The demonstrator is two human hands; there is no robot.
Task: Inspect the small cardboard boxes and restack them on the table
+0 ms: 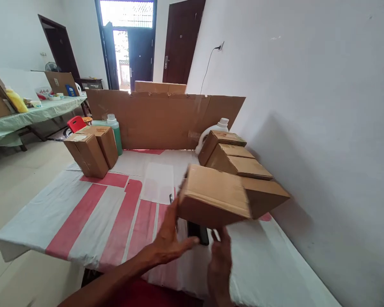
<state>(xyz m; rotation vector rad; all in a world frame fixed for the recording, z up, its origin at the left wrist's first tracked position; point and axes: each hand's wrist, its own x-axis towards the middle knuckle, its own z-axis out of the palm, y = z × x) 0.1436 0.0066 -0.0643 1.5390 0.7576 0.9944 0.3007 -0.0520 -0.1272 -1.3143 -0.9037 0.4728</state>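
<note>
A cardboard box (pixel 216 192) is tilted above the table, blurred along its left edge. My left hand (pixel 169 234) grips its left end, the fingers partly hidden behind it and the thumb stretched out below. At the lower right edge of the box is my right hand (pixel 220 260), also blurred, with its fingertips reaching up under the cardboard. A black phone-like object (pixel 199 233) lies on the table beneath, partly covered by the box. Just left of the box, a pen (pixel 170 198) rests by a white sheet (pixel 157 183).
Several cardboard boxes (pixel 252 167) line the right side by the wall, near a white jug (pixel 222 124). Two boxes (pixel 88 155) stand at the left beside a green-liquid bottle (pixel 115 132). A cardboard panel (pixel 160 121) closes the table's (pixel 67 204) far edge.
</note>
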